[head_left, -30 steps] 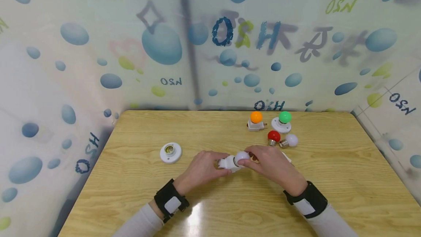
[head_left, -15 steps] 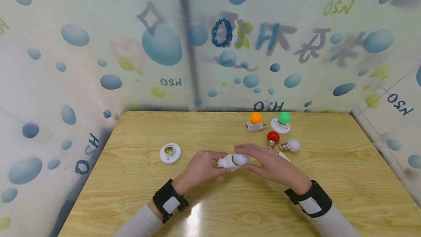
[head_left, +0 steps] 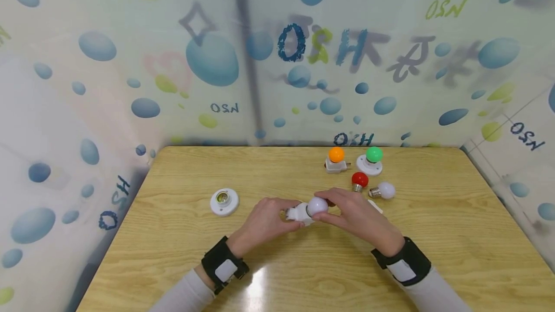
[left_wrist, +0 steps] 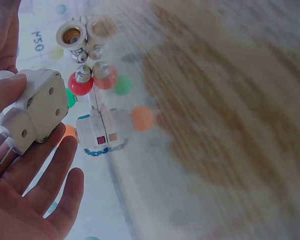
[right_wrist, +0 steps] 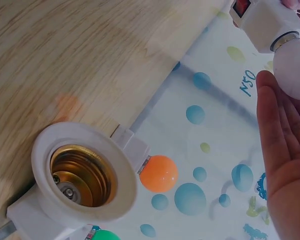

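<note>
Low over the middle of the table, my left hand (head_left: 269,218) grips a white plug-in lamp socket (head_left: 298,213) between thumb and fingers. The socket's flat back and a metal prong show in the left wrist view, and a red switch on the socket (right_wrist: 265,22) shows in the right wrist view. A white light bulb (head_left: 318,206) sits in the socket's mouth, its metal base mostly hidden. My right hand (head_left: 357,215) pinches the bulb's globe with thumb and fingertips. Long fingers of the right hand (right_wrist: 290,165) lie along the globe in the right wrist view.
A round white socket base (head_left: 224,201) stands at left. Behind the right hand are an orange bulb (head_left: 336,154) in a plug-in socket, a green bulb (head_left: 374,154) on a round base, and loose red (head_left: 360,179) and white bulbs (head_left: 386,190). Another socket (right_wrist: 85,175) is partly hidden by that hand.
My right fingers loosened and spread around the bulb half a second ago, and now pinch it again. The loose white bulb has rolled slightly. My left hand has stayed in place.
</note>
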The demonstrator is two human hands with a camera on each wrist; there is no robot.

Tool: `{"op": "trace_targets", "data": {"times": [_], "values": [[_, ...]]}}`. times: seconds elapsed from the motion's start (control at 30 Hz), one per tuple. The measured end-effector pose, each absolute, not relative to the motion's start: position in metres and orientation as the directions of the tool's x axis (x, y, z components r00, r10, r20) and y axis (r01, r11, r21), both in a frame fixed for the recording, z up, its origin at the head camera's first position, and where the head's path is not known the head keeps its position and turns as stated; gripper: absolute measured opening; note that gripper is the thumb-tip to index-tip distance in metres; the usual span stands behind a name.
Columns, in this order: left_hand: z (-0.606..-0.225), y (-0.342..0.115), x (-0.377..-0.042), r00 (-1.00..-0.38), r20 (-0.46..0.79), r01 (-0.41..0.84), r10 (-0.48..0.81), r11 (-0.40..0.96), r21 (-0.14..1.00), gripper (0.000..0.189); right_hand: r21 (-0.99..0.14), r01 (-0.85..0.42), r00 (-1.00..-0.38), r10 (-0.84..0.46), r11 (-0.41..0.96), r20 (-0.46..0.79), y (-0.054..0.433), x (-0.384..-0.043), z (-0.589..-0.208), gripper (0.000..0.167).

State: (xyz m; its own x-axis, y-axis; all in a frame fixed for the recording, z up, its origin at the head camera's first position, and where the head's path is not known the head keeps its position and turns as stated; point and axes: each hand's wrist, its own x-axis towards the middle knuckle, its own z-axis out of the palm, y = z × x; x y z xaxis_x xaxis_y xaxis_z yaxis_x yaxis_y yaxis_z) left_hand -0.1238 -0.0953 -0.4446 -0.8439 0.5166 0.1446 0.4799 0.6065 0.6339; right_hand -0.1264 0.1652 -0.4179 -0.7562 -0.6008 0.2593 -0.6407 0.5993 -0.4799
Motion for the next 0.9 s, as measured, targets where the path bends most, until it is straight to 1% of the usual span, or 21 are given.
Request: {"op": "trace_targets", "data": {"times": [0.13, 0.27, 0.37, 0.5, 0.67, 0.73, 0.9], "values": [[-0.4444, -0.0957, -0.1240, -0.845, 0.145, 0.479, 0.515, 0.607, 0.635, 0.039, -0.485, -0.637, -0.758, -0.603, 0.600, 0.250, 0.1654, -0.1261, -0.4171, 0.059], [-0.4441, -0.0964, -0.1249, -0.848, 0.144, 0.474, 0.511, 0.607, 0.638, 0.040, -0.520, -0.619, -0.761, -0.613, 0.588, 0.214, 0.1680, -0.1268, -0.4156, 0.070], [-0.4443, -0.0973, -0.1258, -0.850, 0.133, 0.464, 0.509, 0.607, 0.645, 0.042, -0.553, -0.620, -0.744, -0.639, 0.556, 0.193, 0.1703, -0.1281, -0.4141, 0.075], [-0.4438, -0.0982, -0.1264, -0.854, 0.120, 0.451, 0.507, 0.603, 0.658, 0.043, -0.565, -0.648, -0.705, -0.682, 0.511, 0.193, 0.1721, -0.1295, -0.4138, 0.064], [-0.4430, -0.0987, -0.1262, -0.852, 0.122, 0.452, 0.509, 0.599, 0.661, 0.042, -0.554, -0.689, -0.675, -0.691, 0.467, 0.258, 0.1709, -0.1301, -0.4166, 0.052], [-0.4422, -0.0987, -0.1258, -0.850, 0.125, 0.457, 0.511, 0.599, 0.658, 0.042, -0.558, -0.691, -0.678, -0.681, 0.460, 0.278, 0.1700, -0.1296, -0.4175, 0.050], [-0.4412, -0.0983, -0.1247, -0.851, 0.135, 0.465, 0.507, 0.610, 0.641, 0.042, -0.573, -0.669, -0.708, -0.639, 0.473, 0.300, 0.1663, -0.1272, -0.4191, 0.050]]}}
